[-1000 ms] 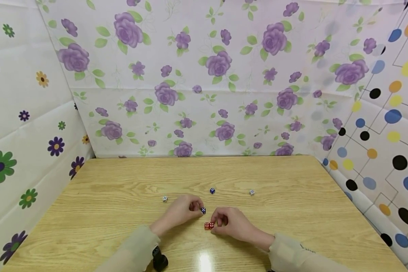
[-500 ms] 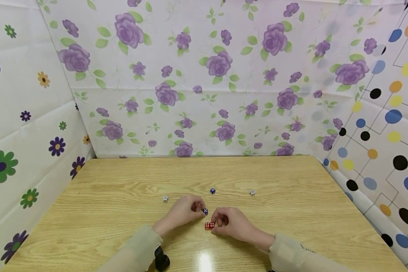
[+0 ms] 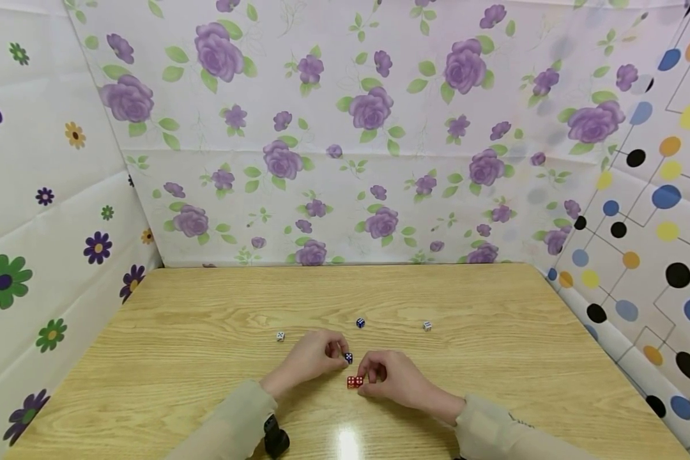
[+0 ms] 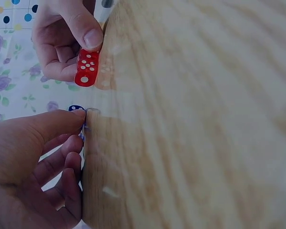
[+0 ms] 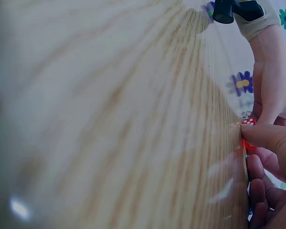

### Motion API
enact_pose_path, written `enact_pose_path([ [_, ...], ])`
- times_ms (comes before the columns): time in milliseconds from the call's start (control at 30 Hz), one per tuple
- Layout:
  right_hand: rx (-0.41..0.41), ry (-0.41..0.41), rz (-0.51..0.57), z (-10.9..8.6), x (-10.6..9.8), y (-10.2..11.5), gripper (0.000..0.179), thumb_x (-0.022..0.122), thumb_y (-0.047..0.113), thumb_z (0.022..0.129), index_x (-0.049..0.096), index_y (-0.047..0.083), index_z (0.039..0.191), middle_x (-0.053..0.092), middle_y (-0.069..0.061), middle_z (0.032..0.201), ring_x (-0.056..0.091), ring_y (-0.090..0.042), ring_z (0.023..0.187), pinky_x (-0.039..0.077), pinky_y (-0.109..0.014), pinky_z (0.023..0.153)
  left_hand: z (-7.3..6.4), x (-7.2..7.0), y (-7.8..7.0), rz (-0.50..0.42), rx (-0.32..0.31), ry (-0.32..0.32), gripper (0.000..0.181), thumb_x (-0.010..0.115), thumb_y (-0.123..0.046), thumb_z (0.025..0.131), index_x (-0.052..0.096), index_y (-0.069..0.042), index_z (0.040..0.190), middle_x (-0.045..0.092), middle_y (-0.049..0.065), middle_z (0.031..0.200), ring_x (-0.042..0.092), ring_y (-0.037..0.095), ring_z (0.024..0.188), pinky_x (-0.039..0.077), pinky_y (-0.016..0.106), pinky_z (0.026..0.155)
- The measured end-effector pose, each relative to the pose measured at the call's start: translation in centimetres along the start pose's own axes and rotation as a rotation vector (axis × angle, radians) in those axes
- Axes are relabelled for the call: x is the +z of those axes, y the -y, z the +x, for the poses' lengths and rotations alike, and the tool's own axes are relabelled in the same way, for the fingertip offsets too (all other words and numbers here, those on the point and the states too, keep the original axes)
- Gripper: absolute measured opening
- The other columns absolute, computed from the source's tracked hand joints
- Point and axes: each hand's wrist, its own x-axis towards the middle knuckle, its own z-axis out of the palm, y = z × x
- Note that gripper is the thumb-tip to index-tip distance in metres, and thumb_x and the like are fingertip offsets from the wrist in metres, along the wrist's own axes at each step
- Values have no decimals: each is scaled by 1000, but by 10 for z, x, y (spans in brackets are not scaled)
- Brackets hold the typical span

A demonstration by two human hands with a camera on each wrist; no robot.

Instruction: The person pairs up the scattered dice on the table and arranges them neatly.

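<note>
My left hand (image 3: 310, 359) pinches a dark blue die (image 3: 349, 358) with white pips between thumb and fingertips, low over the wooden table (image 3: 207, 300). Just nearer and to the right, my right hand (image 3: 401, 381) has its thumb and fingers on the right-hand one of two red dice (image 3: 352, 383) that sit side by side. In the left wrist view the blue die (image 4: 75, 108) is mostly hidden behind the thumb, a short gap from the red dice (image 4: 87, 67). The right thumb partly covers the red dice (image 5: 249, 122) in the right wrist view.
Beyond the hands lie a second blue die (image 3: 360, 323), a white die (image 3: 280, 337) on the left and another white die (image 3: 427, 326) on the right. A flowered cloth (image 3: 333, 185) hangs behind the table's far edge. A black device (image 3: 276, 439) is on the left wrist.
My left hand has shifted slightly to the right with the blue die, closer to the right hand. The right hand and the red dice stay in place.
</note>
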Motion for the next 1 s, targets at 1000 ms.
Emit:
enact_pose_path([
  [1000,-25,-9,-31,0,0,0,16,81,22,82,68,20,90,57,10,72,44,3,59,38,-15,56,0,-2,-3,11,-8,9,10,77,-10,83,68,-13,87,59,-5,68,49,4,60,39,20,57],
])
